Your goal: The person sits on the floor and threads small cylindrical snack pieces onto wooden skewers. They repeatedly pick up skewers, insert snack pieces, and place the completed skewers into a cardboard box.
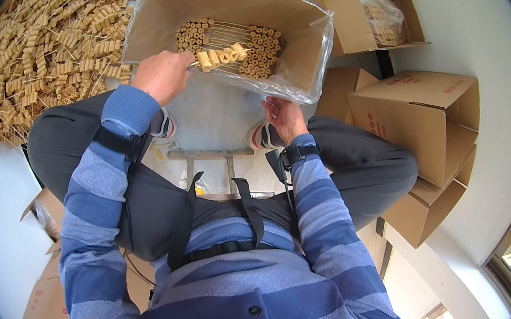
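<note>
My left hand (pixel 162 76) is closed on the stick end of a skewer threaded with several golden rolled pieces (pixel 222 58). The skewer is held tilted over the near side of an open cardboard box (pixel 304 22) lined with clear plastic. Inside the box, stacked skewers (pixel 261 50) lie with their rolls in two blocks and bare sticks between. Just below the box's near right edge is my right hand (pixel 286 120), fingers curled together by the plastic liner (pixel 283 91). Whatever they grip, if anything, is too small to make out.
A large heap of similar skewers (pixel 59 40) spreads at the left. Another open carton (pixel 349 21) with a plastic bag (pixel 384 19) stands far right, and empty cartons (pixel 411 115) are stacked nearer. A wooden stool frame (pixel 211 154) shows between my legs.
</note>
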A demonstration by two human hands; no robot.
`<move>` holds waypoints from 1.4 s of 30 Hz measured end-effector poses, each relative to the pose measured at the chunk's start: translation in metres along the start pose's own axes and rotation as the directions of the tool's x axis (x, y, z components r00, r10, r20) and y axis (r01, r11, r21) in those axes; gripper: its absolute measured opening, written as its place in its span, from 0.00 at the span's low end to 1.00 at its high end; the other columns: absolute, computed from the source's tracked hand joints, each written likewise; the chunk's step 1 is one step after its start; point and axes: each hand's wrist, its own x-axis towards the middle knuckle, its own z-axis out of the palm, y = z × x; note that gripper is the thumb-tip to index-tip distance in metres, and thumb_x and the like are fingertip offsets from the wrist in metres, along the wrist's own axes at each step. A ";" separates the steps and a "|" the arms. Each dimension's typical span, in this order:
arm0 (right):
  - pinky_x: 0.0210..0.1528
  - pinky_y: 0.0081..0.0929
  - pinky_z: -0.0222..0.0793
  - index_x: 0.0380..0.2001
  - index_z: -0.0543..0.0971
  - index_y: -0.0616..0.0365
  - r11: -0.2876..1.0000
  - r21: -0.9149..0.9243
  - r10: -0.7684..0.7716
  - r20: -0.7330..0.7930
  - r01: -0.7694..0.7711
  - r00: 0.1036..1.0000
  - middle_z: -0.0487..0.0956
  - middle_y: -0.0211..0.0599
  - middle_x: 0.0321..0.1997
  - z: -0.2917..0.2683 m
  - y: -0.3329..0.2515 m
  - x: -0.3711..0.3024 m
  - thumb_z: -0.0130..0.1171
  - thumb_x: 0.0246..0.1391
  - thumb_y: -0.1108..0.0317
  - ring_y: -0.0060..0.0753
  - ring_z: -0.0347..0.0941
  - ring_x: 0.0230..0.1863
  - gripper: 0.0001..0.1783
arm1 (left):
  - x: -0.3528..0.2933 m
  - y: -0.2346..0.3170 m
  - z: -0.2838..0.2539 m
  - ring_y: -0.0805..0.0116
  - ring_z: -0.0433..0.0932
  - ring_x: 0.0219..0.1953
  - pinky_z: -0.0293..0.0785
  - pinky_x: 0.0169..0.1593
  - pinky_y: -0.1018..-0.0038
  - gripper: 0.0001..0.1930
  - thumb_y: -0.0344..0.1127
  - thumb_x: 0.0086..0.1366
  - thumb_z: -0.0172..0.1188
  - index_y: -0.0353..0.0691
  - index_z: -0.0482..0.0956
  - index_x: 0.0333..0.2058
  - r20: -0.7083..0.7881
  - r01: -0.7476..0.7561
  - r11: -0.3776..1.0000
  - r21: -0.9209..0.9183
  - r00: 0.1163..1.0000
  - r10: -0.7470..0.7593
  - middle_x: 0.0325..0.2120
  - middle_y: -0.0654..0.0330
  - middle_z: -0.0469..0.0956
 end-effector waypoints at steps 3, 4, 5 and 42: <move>0.35 0.25 0.75 0.42 0.74 0.55 0.992 -0.095 0.080 -0.052 -0.085 0.995 0.77 0.32 0.37 -0.004 0.007 0.007 0.48 0.68 0.65 0.31 0.79 0.38 0.08 | -0.001 0.001 -0.002 0.42 0.80 0.36 0.76 0.39 0.52 0.11 0.35 0.62 0.62 0.42 0.79 0.43 0.017 0.000 1.000 -0.009 1.000 0.000 0.29 0.45 0.81; 0.35 0.25 0.75 0.42 0.74 0.55 0.990 -0.105 0.083 -0.070 -0.090 0.994 0.77 0.32 0.37 -0.004 0.010 0.009 0.48 0.68 0.65 0.31 0.79 0.38 0.08 | -0.002 0.001 -0.003 0.42 0.80 0.36 0.76 0.39 0.52 0.12 0.35 0.62 0.63 0.42 0.79 0.43 0.022 -0.001 1.000 -0.018 1.000 0.001 0.29 0.45 0.81; 0.35 0.25 0.76 0.41 0.74 0.55 0.986 -0.105 0.114 -0.116 -0.126 0.987 0.77 0.32 0.37 -0.004 0.012 0.010 0.48 0.68 0.64 0.31 0.79 0.37 0.08 | -0.002 0.001 -0.003 0.42 0.80 0.36 0.76 0.39 0.53 0.12 0.36 0.62 0.63 0.42 0.79 0.44 0.026 -0.003 1.000 -0.013 1.000 0.003 0.29 0.45 0.81; 0.47 0.44 0.72 0.38 0.80 0.51 -0.126 -0.967 -0.755 0.237 0.219 0.611 0.83 0.45 0.37 0.029 -0.212 -0.043 0.52 0.60 0.48 0.54 0.78 0.44 0.19 | -0.023 -0.001 -0.021 0.49 0.83 0.29 0.78 0.31 0.58 0.05 0.28 0.58 0.58 0.42 0.80 0.33 0.042 -0.151 0.965 0.213 0.988 0.146 0.21 0.50 0.80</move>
